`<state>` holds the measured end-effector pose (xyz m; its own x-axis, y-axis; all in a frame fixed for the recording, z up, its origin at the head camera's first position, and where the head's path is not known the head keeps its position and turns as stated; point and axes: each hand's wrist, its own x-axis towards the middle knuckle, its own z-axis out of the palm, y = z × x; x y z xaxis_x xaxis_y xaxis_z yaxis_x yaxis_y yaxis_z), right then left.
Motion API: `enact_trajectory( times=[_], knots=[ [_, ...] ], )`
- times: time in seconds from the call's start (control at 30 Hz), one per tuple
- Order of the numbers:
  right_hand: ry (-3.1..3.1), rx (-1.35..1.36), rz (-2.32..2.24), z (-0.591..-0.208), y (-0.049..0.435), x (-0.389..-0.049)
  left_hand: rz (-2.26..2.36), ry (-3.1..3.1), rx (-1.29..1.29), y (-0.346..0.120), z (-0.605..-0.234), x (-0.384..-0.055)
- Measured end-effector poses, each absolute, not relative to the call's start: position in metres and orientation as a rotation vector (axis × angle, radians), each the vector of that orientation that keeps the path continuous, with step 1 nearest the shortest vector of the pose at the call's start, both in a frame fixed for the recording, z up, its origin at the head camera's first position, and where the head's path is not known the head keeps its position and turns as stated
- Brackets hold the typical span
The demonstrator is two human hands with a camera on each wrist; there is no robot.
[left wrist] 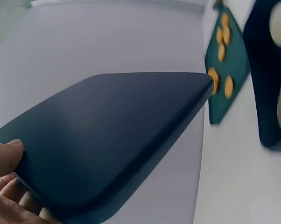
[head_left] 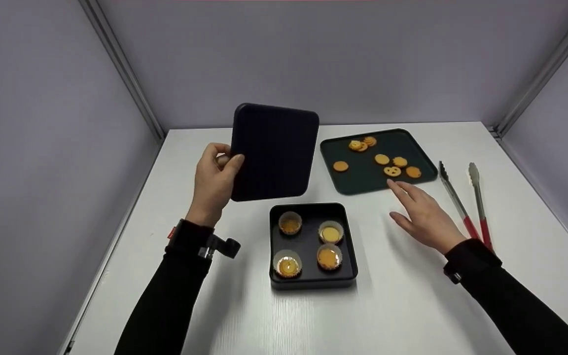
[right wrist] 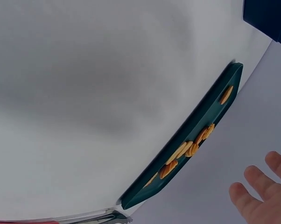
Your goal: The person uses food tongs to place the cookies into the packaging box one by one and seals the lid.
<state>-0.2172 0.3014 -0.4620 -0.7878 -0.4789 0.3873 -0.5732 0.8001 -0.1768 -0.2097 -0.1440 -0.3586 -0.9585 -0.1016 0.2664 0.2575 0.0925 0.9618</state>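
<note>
My left hand (head_left: 214, 183) grips the left edge of a dark rectangular lid (head_left: 275, 153), thumb on the near face and fingers behind. The lid is held up on edge, above and behind a black square box (head_left: 308, 285). Inside the box stand several paper cups with cookies, among them a cup at the front left (head_left: 288, 264) and one at the front right (head_left: 329, 257). My right hand (head_left: 426, 217) hovers with fingers extended and holds nothing. It is in front of a dark green tray (head_left: 363, 185) bearing several cookies, including a pretzel-shaped one (head_left: 392, 171).
Tongs (head_left: 481, 207) with red handles lie spread on the white table (head_left: 284, 325), right of the tray. Grey panels (head_left: 313, 59) stand behind the table and on both sides.
</note>
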Motion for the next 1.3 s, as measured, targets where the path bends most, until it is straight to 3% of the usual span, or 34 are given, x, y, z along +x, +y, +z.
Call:
enact_trajectory(
  times=[0.43, 0.73, 1.07, 1.3],
  knots=[
    [-2.818, 0.739, 0.979, -0.441, 0.268, -0.217, -2.468, -1.971, -0.259, -0.12, -0.369, -0.197],
    [-2.822, 0.732, 1.447, -0.425, 0.246, -0.214, -2.509, -2.013, -0.301, -0.107, -0.377, -0.193],
    [-2.711, 0.546, 1.983, -0.417, 0.228, -0.209, -2.592, -2.051, -0.264, -0.101, -0.39, -0.189],
    [-2.796, 0.471, 2.023, -0.426, 0.228, -0.206, -2.327, -2.398, -0.168, -0.105, -0.399, -0.185]
  ],
)
